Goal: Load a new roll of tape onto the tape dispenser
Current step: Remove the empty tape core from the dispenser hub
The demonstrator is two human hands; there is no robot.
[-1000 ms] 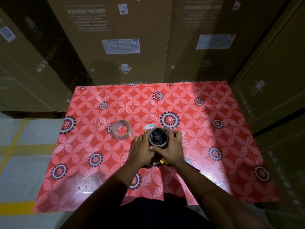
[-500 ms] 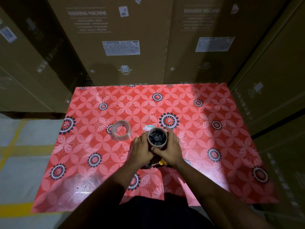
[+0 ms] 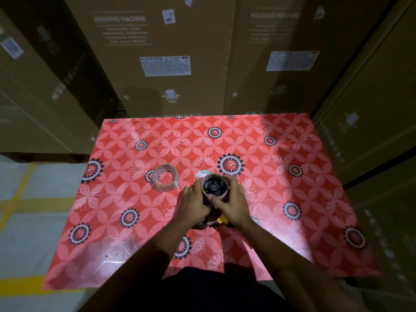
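Both hands hold the tape dispenser [image 3: 219, 221] at the middle of the red patterned table [image 3: 292, 233]. Its black spoked hub [image 3: 213, 186] faces up, with a brown ring, a tape core or roll [image 3: 221, 196], around it. My left hand [image 3: 193, 202] grips the ring from the left and my right hand [image 3: 234, 204] grips it from the right, the right thumb across its front edge. A yellow part of the dispenser shows below the hands; the rest of its body is hidden. A clear tape roll [image 3: 165, 177] lies flat on the table, left of the hands and apart from them.
Tall cardboard washing machine boxes [image 3: 162, 64] stand right behind the table and along its right side. A small round pale object [image 3: 201, 173] lies just beyond the hub. Grey floor with yellow lines [image 3: 29, 201] is to the left.
The hands stay on the ring and hub with only slight finger shifts. The clear roll has not moved.
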